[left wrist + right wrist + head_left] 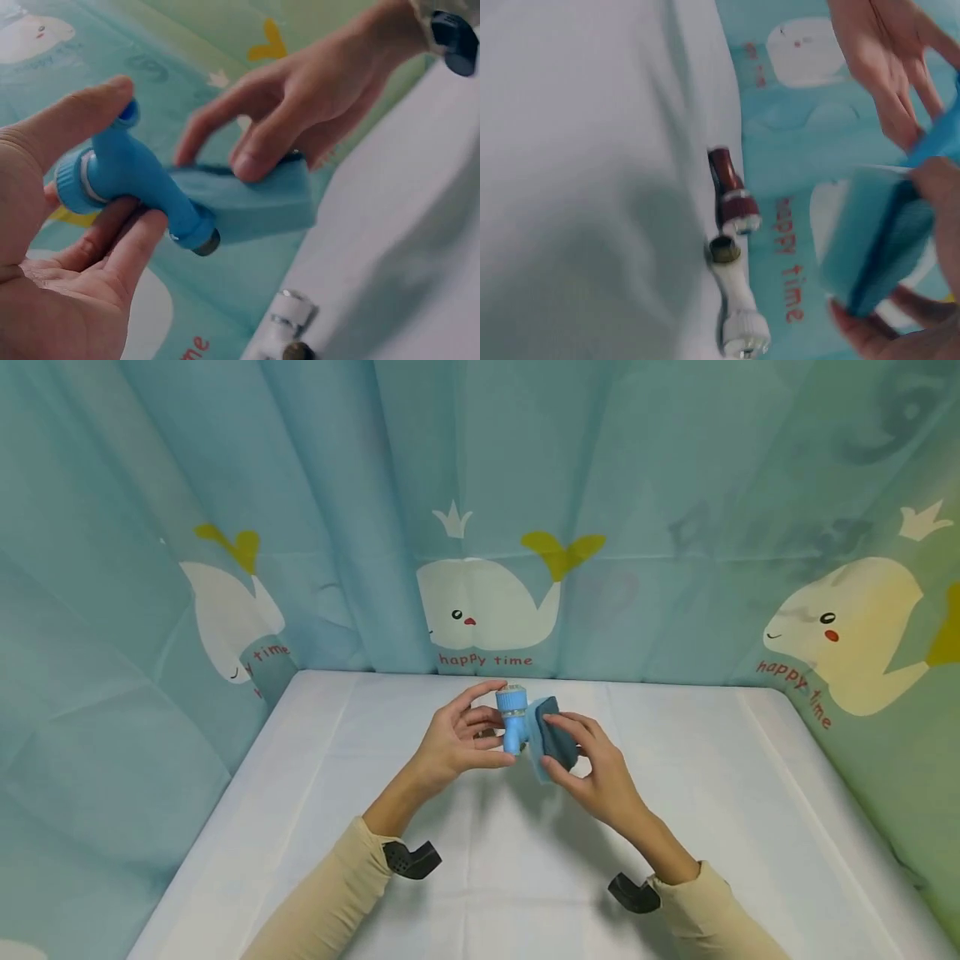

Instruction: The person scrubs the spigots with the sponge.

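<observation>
My left hand [450, 745] holds a light-blue plastic tap [514, 727] between thumb and fingers, above the table. In the left wrist view the thumb lies on one end of the tap [139, 176], and fingers support it from below. My right hand [609, 781] grips a two-tone blue sponge [558, 745], pale on one face and darker on the other. The sponge is right beside the tap; in the left wrist view the tap's threaded end overlaps it. Whether they touch is hard to tell. The sponge [870, 240] looks blurred in the right wrist view.
Near the back edge of the white-covered table [337, 827] lie a white tap [742, 307] and a dark red tap [731, 191]; the head view does not show them. A blue-green curtain [480, 460] with whale prints hangs behind and at both sides.
</observation>
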### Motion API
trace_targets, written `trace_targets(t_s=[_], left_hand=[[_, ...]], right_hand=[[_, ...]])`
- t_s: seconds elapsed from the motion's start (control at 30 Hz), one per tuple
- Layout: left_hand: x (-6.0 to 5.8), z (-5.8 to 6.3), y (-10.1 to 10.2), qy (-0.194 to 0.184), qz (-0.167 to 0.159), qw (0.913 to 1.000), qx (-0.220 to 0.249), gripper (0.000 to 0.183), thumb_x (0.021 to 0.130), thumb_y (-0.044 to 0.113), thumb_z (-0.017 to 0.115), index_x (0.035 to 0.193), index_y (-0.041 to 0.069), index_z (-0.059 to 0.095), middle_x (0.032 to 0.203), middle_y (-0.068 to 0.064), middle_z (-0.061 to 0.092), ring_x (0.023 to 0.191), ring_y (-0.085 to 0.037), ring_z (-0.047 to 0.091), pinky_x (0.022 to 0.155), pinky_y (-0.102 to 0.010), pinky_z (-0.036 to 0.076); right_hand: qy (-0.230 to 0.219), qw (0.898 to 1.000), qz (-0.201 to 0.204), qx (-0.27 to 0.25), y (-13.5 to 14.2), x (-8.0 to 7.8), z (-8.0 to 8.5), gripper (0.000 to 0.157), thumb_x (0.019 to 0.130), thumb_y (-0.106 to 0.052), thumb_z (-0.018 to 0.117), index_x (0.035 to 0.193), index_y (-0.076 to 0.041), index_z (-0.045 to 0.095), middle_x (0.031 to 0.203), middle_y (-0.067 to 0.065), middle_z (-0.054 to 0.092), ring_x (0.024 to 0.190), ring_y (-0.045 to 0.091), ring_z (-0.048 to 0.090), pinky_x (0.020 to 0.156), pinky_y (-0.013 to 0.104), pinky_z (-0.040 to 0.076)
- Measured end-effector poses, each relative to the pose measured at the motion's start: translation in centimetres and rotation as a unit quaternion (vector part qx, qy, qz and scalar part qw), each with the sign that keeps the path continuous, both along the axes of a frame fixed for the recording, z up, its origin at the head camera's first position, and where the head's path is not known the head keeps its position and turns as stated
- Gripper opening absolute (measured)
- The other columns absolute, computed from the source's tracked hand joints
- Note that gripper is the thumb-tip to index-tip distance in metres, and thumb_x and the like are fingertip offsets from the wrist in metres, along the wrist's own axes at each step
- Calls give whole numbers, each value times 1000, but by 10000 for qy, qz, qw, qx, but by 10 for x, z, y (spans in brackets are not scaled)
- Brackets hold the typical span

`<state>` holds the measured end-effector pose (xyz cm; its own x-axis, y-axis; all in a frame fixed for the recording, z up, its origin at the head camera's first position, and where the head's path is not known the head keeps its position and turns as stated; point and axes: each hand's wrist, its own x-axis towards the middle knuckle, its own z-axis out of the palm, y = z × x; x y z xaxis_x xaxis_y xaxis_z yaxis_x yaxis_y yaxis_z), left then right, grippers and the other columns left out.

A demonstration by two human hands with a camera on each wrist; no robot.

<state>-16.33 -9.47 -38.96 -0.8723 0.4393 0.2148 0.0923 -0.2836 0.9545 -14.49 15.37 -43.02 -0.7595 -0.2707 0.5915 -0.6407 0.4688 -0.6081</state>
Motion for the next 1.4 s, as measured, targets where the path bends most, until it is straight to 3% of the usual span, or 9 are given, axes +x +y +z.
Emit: trace_targets(t_s=[0.2,0.37,0.53,0.77,0.93,1.07,1.2,1.3,1.4], left_hand=[[-1,-1,-1,34,23,9999,-95,94,75,-14,83,155,14,43,123,-19,64,116,-29,62,100,-45,54],[-1,0,-2,-166,31,9997,-163,99,79,-12,82,160,15,33,136,-22,59,122,-32,58,104,-42,51],[1,2,-2,-693,94,9972,-263,96,83,-17,72,162,7,23,150,-22,48,116,-27,60,96,-30,55],[0,-6,-3,-1539,-498,9867,179,101,85,-25,62,164,13,13,154,-25,35,116,-36,67,102,-42,53],[-1,-13,1,-1648,-727,9833,266,100,85,-27,59,160,22,13,153,-25,32,113,-36,68,104,-43,52],[-1,-14,4,-1777,-798,9801,373,84,93,-20,56,156,20,18,152,-24,32,106,-31,71,103,-44,52],[0,-16,6,-1812,-617,9804,456,65,100,-13,54,149,16,24,151,-33,31,107,-34,72,103,-45,52],[1,-17,7,-1647,-413,9849,346,57,98,-16,54,143,11,30,147,-41,37,116,-41,67,104,-43,52],[1,-19,6,-1447,-238,9890,205,53,94,-21,55,136,6,38,141,-39,48,122,-42,62,105,-42,51]], right_hand=[[196,9997,83,-86,0,-2,1,61,85,-6,82,142,-14,61,139,14,56,117,30,62,79,46,62],[129,9999,46,51,7,-5,-2,61,85,-3,83,141,-14,62,138,16,56,116,31,63,78,45,62],[140,9999,-31,74,15,-5,-2,61,84,-3,83,141,-15,63,139,19,55,116,32,63,80,48,62],[148,9998,-131,95,21,-4,-4,61,83,-3,84,140,-16,64,139,15,56,114,29,63,80,45,62],[123,9996,-194,154,26,-1,-6,61,83,-4,85,139,-15,65,138,16,57,115,29,63,81,42,62],[131,9995,-250,163,30,2,-7,61,82,-3,85,139,-15,65,138,16,57,114,30,63,85,25,59],[129,9996,-214,155,31,3,-7,61,82,-3,85,139,-15,65,138,17,57,114,30,63,86,14,53],[144,9996,-168,185,31,3,-5,61,82,-3,85,139,-14,65,138,17,57,114,30,63,87,14,53],[160,9996,-146,173,32,2,-3,62,81,-2,85,139,-14,65,138,16,57,115,30,63,87,13,52]])
